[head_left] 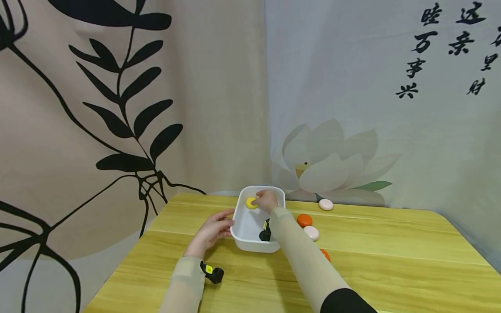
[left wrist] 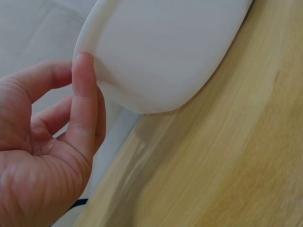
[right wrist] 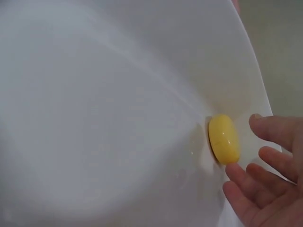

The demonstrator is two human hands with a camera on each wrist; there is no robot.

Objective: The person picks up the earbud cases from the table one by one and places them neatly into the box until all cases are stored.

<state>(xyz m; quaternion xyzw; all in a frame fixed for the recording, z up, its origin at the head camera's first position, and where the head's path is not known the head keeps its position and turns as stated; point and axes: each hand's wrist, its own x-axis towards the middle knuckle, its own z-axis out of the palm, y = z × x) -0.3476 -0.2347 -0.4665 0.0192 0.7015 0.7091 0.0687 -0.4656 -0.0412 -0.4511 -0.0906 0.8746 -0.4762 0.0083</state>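
A white rectangular bin point(head_left: 256, 246) with rounded corners stands near the table's far edge. Inside it, by the far left corner, lies a smooth yellow rounded disc point(right wrist: 224, 139), also visible in the head view. My right hand point(head_left: 268, 201) is reaching into the bin, its fingers spread beside the disc. In the right wrist view one fingertip is at the disc's edge, and I cannot tell whether it touches. My left hand point(head_left: 214, 229) rests its fingertips against the bin's left wall near the rim, as the left wrist view shows closely.
Right of the bin on the wooden table point(head_left: 391, 256) lie a far pale pink disc point(head_left: 325, 204), an orange disc point(head_left: 304, 220) and a nearer pale pink disc point(head_left: 311, 233). Another orange disc point(head_left: 325, 255) is partly hidden by the right forearm. A printed curtain point(head_left: 223, 108) hangs behind.
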